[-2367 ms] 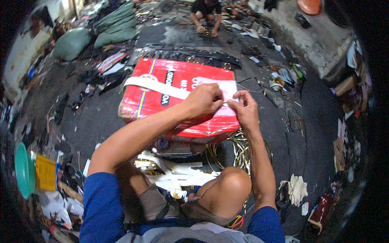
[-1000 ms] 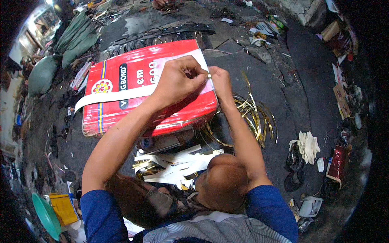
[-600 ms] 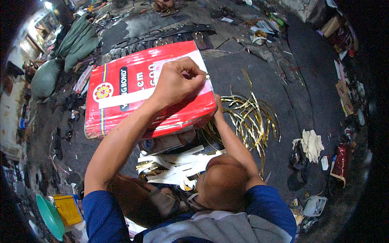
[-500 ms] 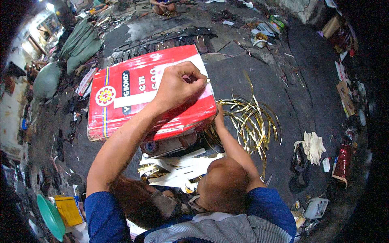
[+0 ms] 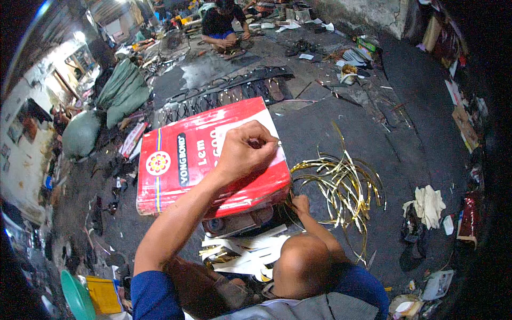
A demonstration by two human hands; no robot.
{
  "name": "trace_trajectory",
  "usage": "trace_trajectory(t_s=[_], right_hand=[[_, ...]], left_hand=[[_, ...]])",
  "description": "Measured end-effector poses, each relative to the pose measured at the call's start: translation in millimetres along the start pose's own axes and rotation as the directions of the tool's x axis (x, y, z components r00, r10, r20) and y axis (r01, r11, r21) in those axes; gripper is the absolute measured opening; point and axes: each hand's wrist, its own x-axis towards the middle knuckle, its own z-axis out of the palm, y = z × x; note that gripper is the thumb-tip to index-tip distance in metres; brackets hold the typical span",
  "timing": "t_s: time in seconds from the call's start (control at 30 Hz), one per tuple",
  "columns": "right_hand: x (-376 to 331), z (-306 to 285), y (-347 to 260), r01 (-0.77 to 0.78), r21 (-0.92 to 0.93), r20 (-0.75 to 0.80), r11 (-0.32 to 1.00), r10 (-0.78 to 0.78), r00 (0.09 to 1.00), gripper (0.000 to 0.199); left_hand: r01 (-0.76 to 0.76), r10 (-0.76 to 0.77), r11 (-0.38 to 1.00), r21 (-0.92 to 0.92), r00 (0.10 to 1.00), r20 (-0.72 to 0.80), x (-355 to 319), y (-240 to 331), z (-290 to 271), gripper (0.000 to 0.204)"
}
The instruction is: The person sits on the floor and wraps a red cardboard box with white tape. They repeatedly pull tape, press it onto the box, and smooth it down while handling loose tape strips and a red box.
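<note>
Left hand (image 5: pixel 245 149): lay over the right part of the red box (image 5: pixel 200 176), its grip pressed together at the box's edge, apparently pinching a small pale bit (image 5: pixel 279 143), too tiny to identify
Right hand (image 5: pixel 301 204): was just beside the box's near right corner, by the gold strands (image 5: pixel 344 194); whether its grip was spread or closed on something could not be told
Gold strands: lay in a loose, looping heap on the dark floor (image 5: pixel 368 122), right of the box
White strips (image 5: pixel 258 248): lay crossed in a pile just beside the person's right knee (image 5: pixel 301 261)
Progress: seemed partway, with the small pale bit in hand and the heap and pile left loose
Red box: served as a work surface; its contents were hidden
Green basin (image 5: pixel 77 296): stood at lower left beside a yellow container (image 5: pixel 104 295), contents of both unclear
</note>
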Motion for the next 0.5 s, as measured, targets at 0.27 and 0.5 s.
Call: trace_trajectory(t_s=[0.27, 0.5], right_hand=[[-11, 8, 40, -0.058, -0.078, 0.002, 0.995, 0.058, 0.998, 0.022], [-16, 27, 73, 0.021, -0.165, 0.011, 0.986, -0.02, 1.0, 0.021]], left_hand=[[-0.191, 0.175, 0.969, 0.154, 0.978, 0.111, 0, 9, -5, 0.006], [-0.289, 0.235, 0.928, 0.234, 0.943, 0.235, -7, 9, -29, 0.019]])
